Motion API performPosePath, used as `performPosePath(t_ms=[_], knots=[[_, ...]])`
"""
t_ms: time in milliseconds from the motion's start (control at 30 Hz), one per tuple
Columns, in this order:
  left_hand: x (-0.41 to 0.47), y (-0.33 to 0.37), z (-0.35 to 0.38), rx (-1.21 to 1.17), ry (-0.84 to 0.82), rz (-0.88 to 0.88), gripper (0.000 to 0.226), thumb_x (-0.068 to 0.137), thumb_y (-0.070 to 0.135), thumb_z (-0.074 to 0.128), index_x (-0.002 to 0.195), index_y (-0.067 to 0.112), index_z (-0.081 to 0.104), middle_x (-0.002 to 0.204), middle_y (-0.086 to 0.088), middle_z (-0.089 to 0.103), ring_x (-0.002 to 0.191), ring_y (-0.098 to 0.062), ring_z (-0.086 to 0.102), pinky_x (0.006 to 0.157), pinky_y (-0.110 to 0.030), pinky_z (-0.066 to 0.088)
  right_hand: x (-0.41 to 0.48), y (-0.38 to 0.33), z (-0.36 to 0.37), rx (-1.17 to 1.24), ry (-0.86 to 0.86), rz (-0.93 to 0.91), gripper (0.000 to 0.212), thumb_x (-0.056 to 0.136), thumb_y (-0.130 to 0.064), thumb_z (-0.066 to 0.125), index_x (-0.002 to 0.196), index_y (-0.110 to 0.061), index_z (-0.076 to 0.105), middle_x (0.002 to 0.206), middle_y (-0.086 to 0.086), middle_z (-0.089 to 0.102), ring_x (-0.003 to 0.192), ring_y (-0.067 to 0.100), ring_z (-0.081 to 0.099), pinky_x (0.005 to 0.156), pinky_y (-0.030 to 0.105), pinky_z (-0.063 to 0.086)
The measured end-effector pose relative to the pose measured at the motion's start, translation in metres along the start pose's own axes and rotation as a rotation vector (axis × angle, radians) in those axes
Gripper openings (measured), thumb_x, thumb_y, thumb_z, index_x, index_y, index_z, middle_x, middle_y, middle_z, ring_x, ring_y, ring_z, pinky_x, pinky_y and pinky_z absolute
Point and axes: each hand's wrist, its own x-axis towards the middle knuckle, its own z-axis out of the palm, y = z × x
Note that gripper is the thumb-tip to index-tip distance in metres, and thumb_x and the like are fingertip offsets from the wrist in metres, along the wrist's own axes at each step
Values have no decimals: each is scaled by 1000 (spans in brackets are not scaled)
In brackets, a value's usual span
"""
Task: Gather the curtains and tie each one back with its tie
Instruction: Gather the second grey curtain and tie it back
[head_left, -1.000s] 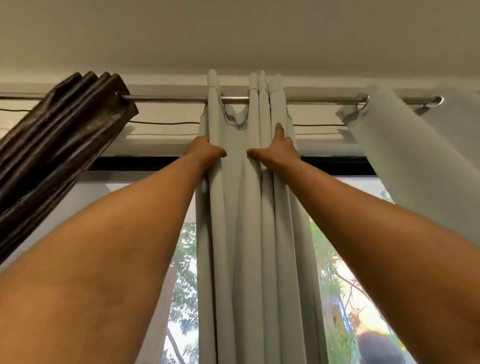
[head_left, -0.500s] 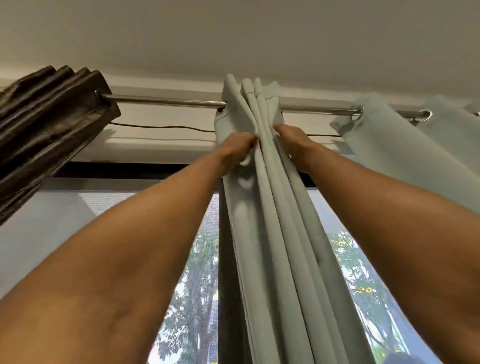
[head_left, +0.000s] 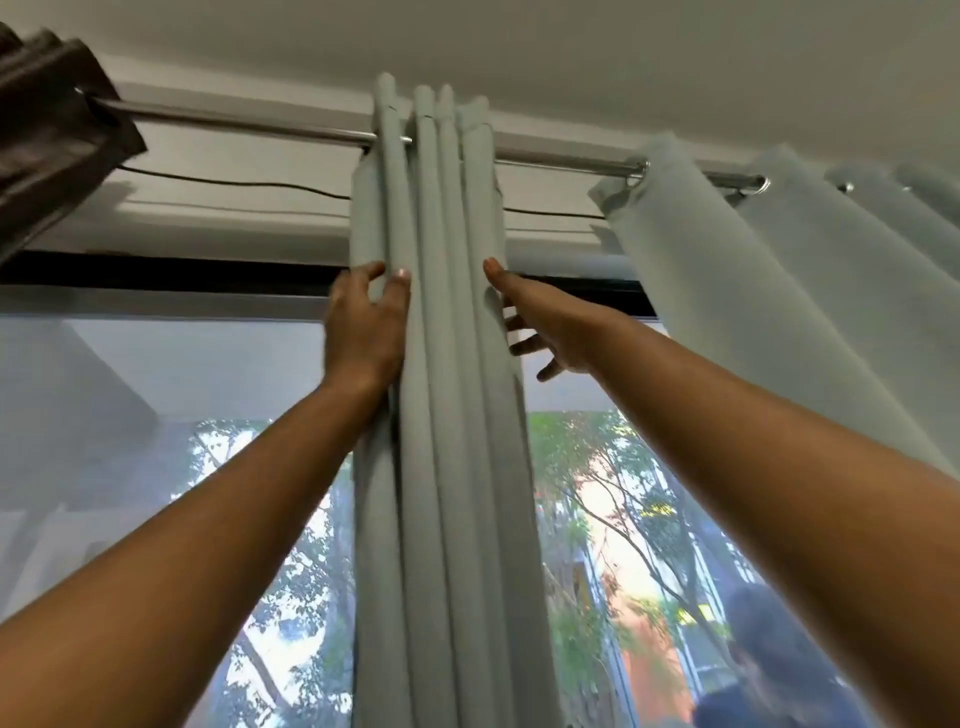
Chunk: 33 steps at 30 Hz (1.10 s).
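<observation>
Centre of frame: pale grey curtain, pleated into a bundle on the rod. Left hand grips its left folds; right hand, fingers spread, braces the right edge, compacting pleats for tying.

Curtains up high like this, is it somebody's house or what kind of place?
Most likely a room in a home, right at a big window. Grey curtains hang from a metal rod just under the ceiling, and trees show outside through the glass.
</observation>
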Motion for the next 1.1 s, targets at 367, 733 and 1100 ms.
performPosePath(t_ms=[367, 733, 1100], knots=[[-197, 149, 102, 72, -58, 119, 35, 84, 41, 48, 95, 19, 73, 91, -1, 72, 88, -18, 65, 78, -33, 49, -216, 87, -170, -692, 369, -83, 30, 88, -42, 57, 85, -13, 65, 91, 4, 66, 85, 22, 58, 66, 27, 38], [-434, 155, 295, -54, -629, -695, 67, 84, 46, 65, 142, 24, 39, 135, -9, 55, 120, -26, 55, 101, -37, 44, -388, 261, -236, -224, -12, 578, 61, 89, -15, 59, 143, -16, 32, 141, 9, 44, 121, 21, 48, 77, 22, 41], [-549, 93, 305, 154, -546, -763, 45, 84, 49, 62, 116, 20, 49, 113, 11, 53, 99, 6, 51, 83, 0, 37, -481, 357, -241, -391, -245, 480, 61, 89, -18, 60, 143, -8, 32, 148, 4, 36, 135, 14, 35, 108, 17, 29]])
